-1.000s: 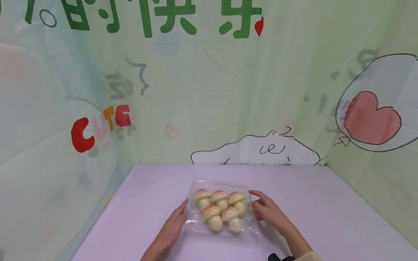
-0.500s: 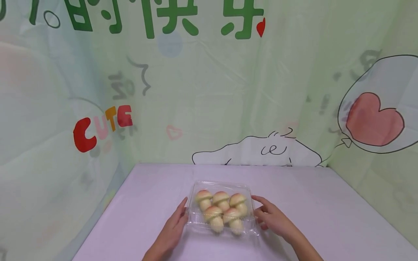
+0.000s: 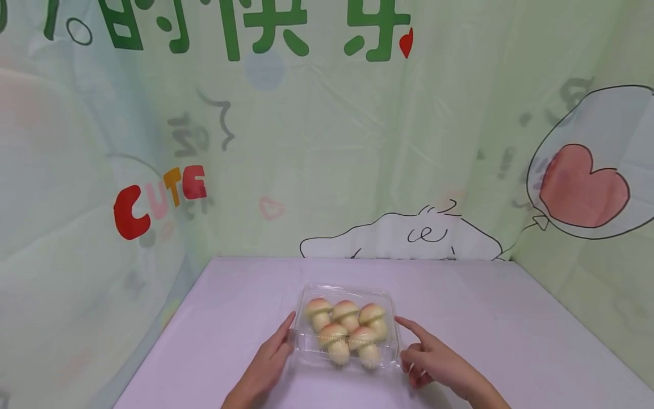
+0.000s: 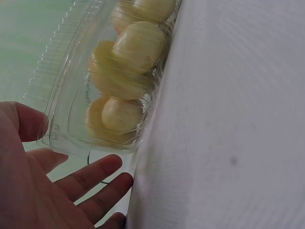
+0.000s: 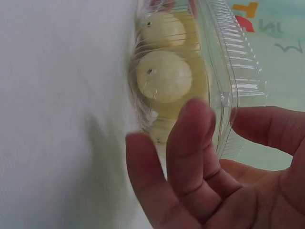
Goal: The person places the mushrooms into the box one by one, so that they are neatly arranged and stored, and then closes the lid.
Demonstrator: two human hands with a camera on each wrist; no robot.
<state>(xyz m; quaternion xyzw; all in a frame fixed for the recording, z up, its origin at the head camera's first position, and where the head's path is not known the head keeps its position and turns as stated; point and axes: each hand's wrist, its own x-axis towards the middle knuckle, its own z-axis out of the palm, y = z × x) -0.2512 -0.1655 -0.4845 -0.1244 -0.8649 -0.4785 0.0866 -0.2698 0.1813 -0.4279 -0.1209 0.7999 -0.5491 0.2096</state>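
A clear plastic clamshell box (image 3: pixel 347 292) rests on the table, its lid down. Through it show several cream mushroom-shaped pieces (image 3: pixel 371 318) with reddish caps. At the box's left side, my left hand (image 3: pixel 267 363) holds the edge; in the left wrist view its thumb (image 4: pixel 31 121) lies on the rim, with the other fingers stretched out below. My right hand (image 3: pixel 441 363) is at the right side, index finger extended to the box's edge. The right wrist view shows its thumb (image 5: pixel 259 124) against the rim and its middle finger (image 5: pixel 188 148) bent up beside the wall.
The table (image 3: pixel 204 335) has a pale lilac cover. Behind it and on both sides hang printed pale-green curtains (image 3: pixel 327 147) with letters, a balloon and hearts. The table's far edge meets the back curtain.
My right hand has slid towards me along the box's right side, down to near its front corner. The left hand and the box stay nearly in place.
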